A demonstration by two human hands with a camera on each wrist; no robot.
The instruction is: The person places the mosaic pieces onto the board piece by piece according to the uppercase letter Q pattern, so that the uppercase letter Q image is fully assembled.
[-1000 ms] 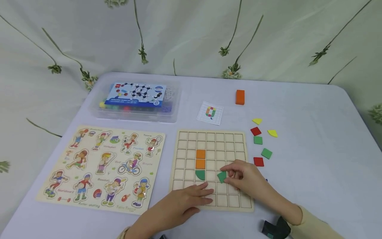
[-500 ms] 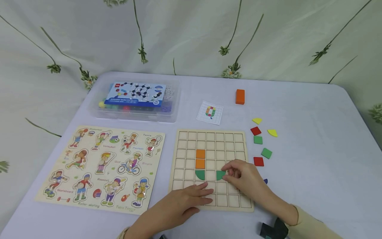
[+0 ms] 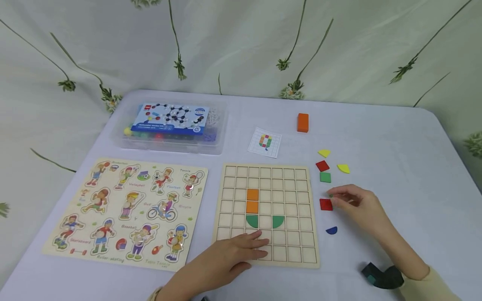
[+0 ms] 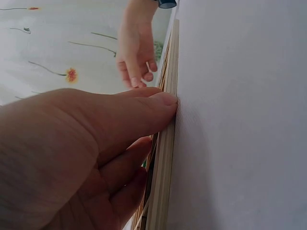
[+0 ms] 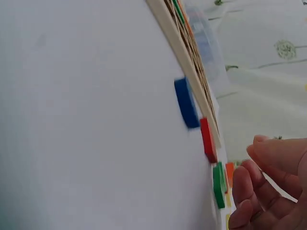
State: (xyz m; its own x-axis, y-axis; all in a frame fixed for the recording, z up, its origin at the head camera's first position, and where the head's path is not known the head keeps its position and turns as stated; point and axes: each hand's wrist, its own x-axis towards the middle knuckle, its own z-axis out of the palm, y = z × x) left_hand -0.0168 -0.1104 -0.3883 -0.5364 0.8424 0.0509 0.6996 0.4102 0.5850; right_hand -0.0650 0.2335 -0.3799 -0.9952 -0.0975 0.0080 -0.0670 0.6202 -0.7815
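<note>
My left hand [image 3: 237, 253] rests on the lower left of a wooden grid board [image 3: 303, 253], fingers spread; the left wrist view shows its thumb [image 4: 163, 101] against the board's edge. Set in the grid are two orange squares [image 3: 252, 200] and two green quarter circles [image 3: 278, 221]. Right of the board, my right hand [image 3: 357, 205] reaches over a green square [image 5: 218, 185], mostly hidden by its fingers in the head view. Thumb and fingers stand apart in the right wrist view. Close by lie a red square [image 3: 326, 204] and a blue half circle [image 3: 332, 230].
Farther back lie another green square [image 3: 325, 177], a red square [image 3: 322, 166] and two yellow pieces [image 3: 343, 168]. Behind the board are a pattern card [image 3: 265, 142] and an orange block [image 3: 303, 123]. A sports puzzle [image 3: 120, 225] and a clear plastic box [image 3: 169, 146] occupy the left.
My right hand fitted a green quarter circle into the grid, let it go and moved right to the loose pieces. The blue half circle has come into full view. My left hand stayed put.
</note>
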